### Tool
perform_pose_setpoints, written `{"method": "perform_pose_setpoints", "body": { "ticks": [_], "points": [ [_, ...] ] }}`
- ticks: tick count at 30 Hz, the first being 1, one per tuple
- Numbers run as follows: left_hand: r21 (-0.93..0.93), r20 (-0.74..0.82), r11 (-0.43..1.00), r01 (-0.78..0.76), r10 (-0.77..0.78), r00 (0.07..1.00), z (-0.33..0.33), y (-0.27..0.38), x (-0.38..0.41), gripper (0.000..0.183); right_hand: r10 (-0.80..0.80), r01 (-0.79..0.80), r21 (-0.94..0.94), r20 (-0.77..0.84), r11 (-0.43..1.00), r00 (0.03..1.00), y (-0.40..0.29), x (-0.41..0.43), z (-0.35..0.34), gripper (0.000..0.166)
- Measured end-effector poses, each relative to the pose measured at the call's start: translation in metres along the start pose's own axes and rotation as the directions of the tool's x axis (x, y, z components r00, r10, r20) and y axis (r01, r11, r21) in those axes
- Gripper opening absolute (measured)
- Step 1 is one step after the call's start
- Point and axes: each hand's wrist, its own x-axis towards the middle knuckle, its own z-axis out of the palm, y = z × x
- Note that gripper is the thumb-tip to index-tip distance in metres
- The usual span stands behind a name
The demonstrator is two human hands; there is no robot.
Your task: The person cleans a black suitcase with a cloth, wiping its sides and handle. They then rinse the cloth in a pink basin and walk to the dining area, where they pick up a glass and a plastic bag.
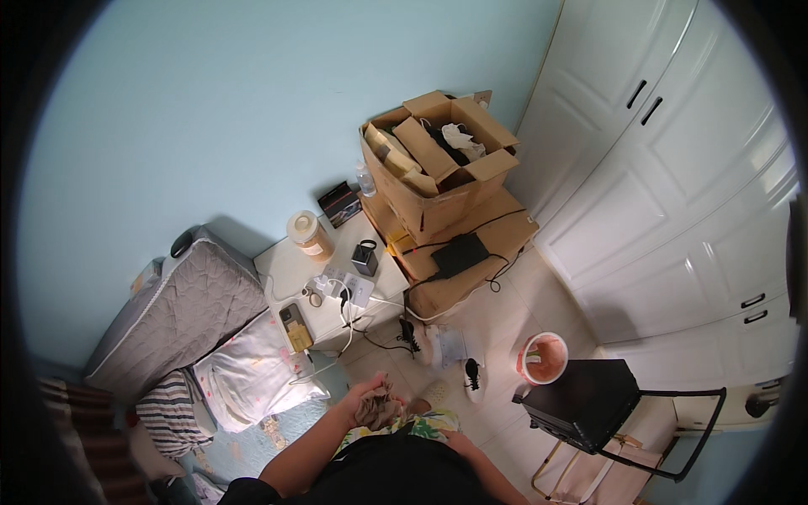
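Note:
My left hand (361,399) is closed around a crumpled wad of brown paper (377,409), held in front of my body above the patterned shorts (435,424). Low at my side, my right hand (459,443) rests against or close to the shorts; its fingers are mostly hidden, and I cannot tell whether they grip anything. On the tiled floor ahead are a white sneaker with black laces (473,379), a second shoe (413,338) and a translucent plastic box or bag (447,346). A pink-lined bin (544,357) stands to the right.
A bedside cabinet (268,262) carries a lidded jar (309,235), a power strip (347,285) and a phone (295,326). Cables trail off it. Beyond are an open cardboard box (404,202) and a flat carton (511,218). A black suitcase (577,404) stands right, the bed (246,435) left.

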Motion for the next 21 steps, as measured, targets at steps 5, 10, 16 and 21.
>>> {"method": "perform_pose_setpoints", "body": {
  "ticks": [5, 10, 16, 21],
  "points": [
    [-0.069, -0.107, 0.98, -0.189, 0.181, 0.978, -0.038, -0.022, 0.007, 0.038, 0.124, -0.163, -0.193, -0.199, 0.968, 0.972, -0.04, -0.011, -0.035, 0.039],
    [-0.055, -0.556, 0.923, -0.382, 0.289, 0.779, -0.015, -0.02, 0.003, 0.02, 0.11, -0.125, -0.03, -0.298, 0.992, 0.948, -0.033, 0.0, -0.03, 0.048],
    [-0.15, -0.431, 0.918, -0.367, 0.273, 0.86, -0.048, 0.021, -0.022, 0.028, 0.256, -0.314, -0.34, -0.205, 0.886, 0.945, -0.049, 0.044, -0.046, 0.024],
    [-0.227, -0.48, 0.843, -0.488, 0.34, 0.809, -0.074, 0.058, -0.034, 0.025, 0.078, -0.084, -0.527, -0.034, 0.846, 0.996, -0.092, 0.072, -0.07, 0.028]
  ]
}}
